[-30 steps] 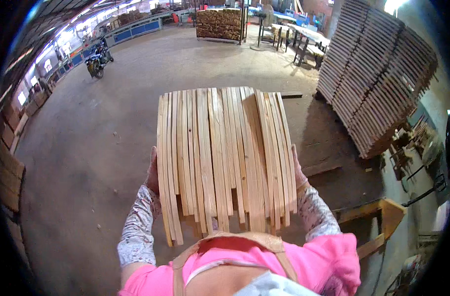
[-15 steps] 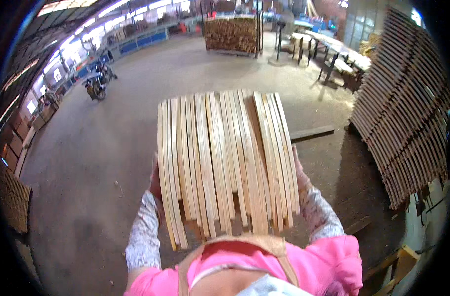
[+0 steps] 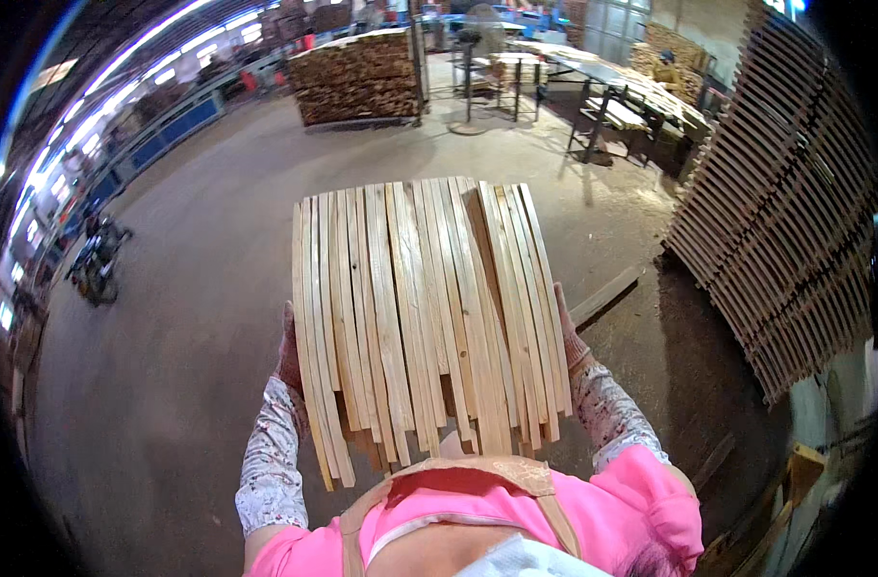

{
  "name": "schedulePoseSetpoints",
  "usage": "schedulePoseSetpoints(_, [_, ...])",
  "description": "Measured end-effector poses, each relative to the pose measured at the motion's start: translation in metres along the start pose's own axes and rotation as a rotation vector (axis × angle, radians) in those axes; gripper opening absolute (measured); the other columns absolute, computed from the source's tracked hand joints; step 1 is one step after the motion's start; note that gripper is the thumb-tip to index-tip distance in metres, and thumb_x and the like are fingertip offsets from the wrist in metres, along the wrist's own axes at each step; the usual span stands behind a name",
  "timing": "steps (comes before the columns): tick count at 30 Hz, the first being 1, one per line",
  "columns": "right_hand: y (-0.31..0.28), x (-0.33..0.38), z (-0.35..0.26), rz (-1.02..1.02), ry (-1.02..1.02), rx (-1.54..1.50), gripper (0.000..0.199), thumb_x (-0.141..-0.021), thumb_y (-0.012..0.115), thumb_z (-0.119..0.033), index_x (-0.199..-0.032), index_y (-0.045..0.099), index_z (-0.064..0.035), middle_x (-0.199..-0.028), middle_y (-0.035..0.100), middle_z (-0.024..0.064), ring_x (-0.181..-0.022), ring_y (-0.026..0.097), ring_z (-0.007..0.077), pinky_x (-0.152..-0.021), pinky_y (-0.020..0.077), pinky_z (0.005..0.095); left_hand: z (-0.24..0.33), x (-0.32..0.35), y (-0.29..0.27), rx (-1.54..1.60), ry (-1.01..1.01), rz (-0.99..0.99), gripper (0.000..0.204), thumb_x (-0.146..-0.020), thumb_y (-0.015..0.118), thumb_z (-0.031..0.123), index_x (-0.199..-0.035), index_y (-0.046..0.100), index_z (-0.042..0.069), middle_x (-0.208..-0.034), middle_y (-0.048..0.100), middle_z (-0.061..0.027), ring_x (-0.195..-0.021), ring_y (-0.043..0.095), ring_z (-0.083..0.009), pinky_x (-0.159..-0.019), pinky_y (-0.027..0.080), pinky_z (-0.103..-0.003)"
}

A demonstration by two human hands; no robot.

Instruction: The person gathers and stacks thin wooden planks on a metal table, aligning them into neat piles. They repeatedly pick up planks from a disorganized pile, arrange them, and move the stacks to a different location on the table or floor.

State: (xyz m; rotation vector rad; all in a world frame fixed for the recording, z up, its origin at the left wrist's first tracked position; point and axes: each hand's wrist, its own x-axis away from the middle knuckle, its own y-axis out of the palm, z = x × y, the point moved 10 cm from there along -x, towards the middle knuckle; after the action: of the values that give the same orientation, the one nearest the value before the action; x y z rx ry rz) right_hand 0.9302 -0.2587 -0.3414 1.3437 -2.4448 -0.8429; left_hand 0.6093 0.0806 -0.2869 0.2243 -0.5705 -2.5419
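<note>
A wide bundle of pale wooden strips (image 3: 425,308) lies lengthwise in front of my chest, held between my two hands. The strips are packed side by side, with uneven near ends. My left hand (image 3: 289,351) presses on the bundle's left side, and my right hand (image 3: 571,337) presses on its right side. Both hands seem gloved, and patterned sleeve covers sit on the forearms. The fingers are partly hidden beside and under the wood. The near ends of the strips reach my apron (image 3: 477,471).
A tall stack of wooden strips (image 3: 766,212) leans at the right. A loose board (image 3: 607,296) lies on the floor there. Ahead stand a block of stacked wood (image 3: 354,82), a pedestal fan (image 3: 479,29) and work tables with timber (image 3: 612,77). A motorcycle (image 3: 99,260) stands at the left.
The view has turned to the right, so the motorcycle and the wood block now appear further left. The block and tables look closer. The bundle stays between my hands.
</note>
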Motion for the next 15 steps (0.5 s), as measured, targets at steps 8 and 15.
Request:
schedulePoseSetpoints(8, [-0.021, 0.109, -0.026, 0.118, 0.059, 0.034, 0.095, -0.107, 0.045, -0.078, -0.165, 0.048, -0.0039, -0.161, 0.057, 0.0174, -0.144, 0.057, 0.0315, -0.120, 0.0510, 0.0452, -0.022, 0.070, 0.080, -0.130, 0.204, -0.047, 0.090, -0.109, 0.044, 0.077, -0.168, 0.045, 0.009, -0.163, 0.057, -0.0131, -0.145, 0.058, -0.0290, -0.122, 0.050, -0.047])
schedulePoseSetpoints(15, [-0.015, 0.156, -0.045, 0.105, -0.060, 0.180, 0.098, -0.103, 0.050, -0.083, -0.162, 0.053, -0.0046, -0.157, 0.060, 0.0171, -0.140, 0.060, 0.0307, -0.117, 0.0536, 0.0438, -0.060, 0.058, 0.071, 0.114, -0.017, -0.138, 0.092, -0.107, 0.046, 0.078, -0.168, 0.045, 0.009, -0.164, 0.055, -0.0122, -0.146, 0.056, -0.0296, -0.122, 0.048, -0.046])
